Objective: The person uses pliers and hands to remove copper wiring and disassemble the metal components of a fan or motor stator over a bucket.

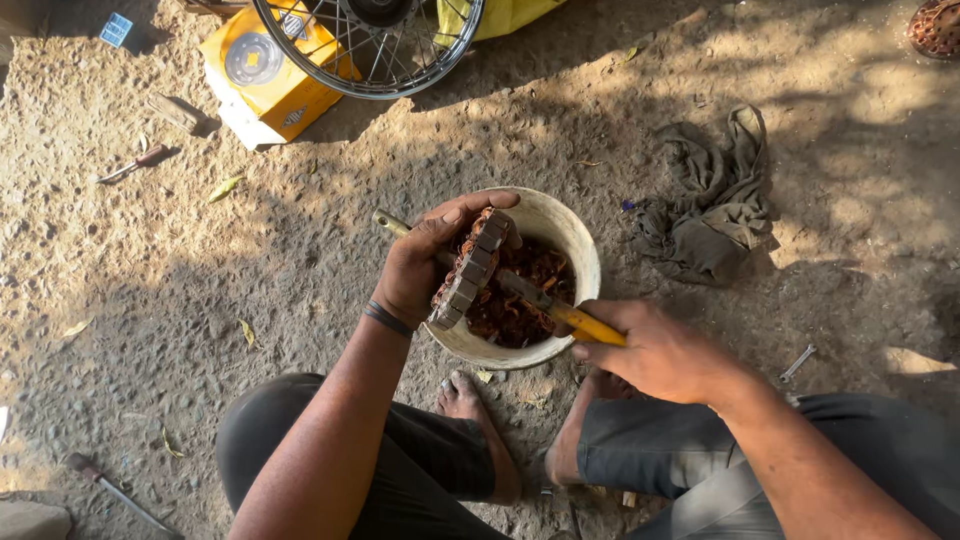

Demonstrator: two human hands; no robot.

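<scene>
My left hand (420, 262) grips a round, toothed metal core wound with reddish copper wire (470, 268), held on edge over a white bucket (572, 240). My right hand (655, 352) holds the yellow handle of a long tool (592, 326). The tool's metal shaft runs diagonally through the core, and its tip (385, 222) sticks out past my left hand. Loose tangled copper wire (520, 300) lies inside the bucket. I squat with bare feet just below the bucket.
A dirty grey rag (712, 200) lies on the dirt right of the bucket. A spoked wheel (370, 45) rests over a yellow box (265, 70) at the top. A screwdriver (135, 165), a small spanner (797, 363) and another tool (115, 490) lie on the ground.
</scene>
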